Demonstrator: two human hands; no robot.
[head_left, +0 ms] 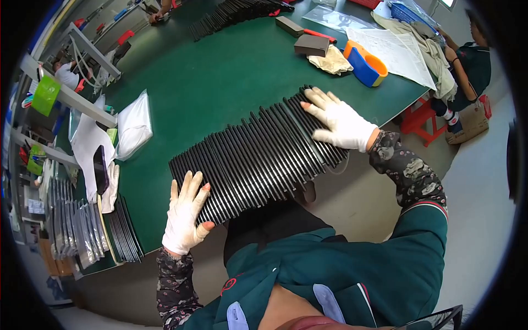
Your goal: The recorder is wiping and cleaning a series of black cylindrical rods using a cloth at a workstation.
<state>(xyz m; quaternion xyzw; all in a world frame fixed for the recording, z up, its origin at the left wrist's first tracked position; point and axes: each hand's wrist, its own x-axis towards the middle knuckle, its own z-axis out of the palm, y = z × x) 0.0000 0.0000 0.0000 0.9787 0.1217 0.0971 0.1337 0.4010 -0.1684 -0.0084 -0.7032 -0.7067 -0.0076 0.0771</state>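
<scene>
Left grip: my gloved left hand point(185, 214) lies flat with fingers spread on the near-left end of the row of black flat panels point(256, 154); it clasps nothing.
Right grip: my gloved right hand point(341, 122) rests open, fingers splayed, on the far-right end of the same row, pressing rather than grasping.
Panels: a long fanned row, standing on edge and overlapping, set at the near edge of the green surface point(220, 77), running from its near-left toward the right corner.
Packages: a white plastic bag point(133, 125) lies near the left edge; clear sleeves point(82, 231) stand bunched at the near-left corner, beside a smaller stack of dark panels point(125, 234).
Papers: white sheets point(393, 52) lie near the far-right edge.
Containers: a blue basket point(410, 12) sits at the far-right corner; its contents I cannot tell.
Other: an orange-and-blue tool point(366, 65) lies just beside the sheets, and a dark block point(312, 45) lies near it.
</scene>
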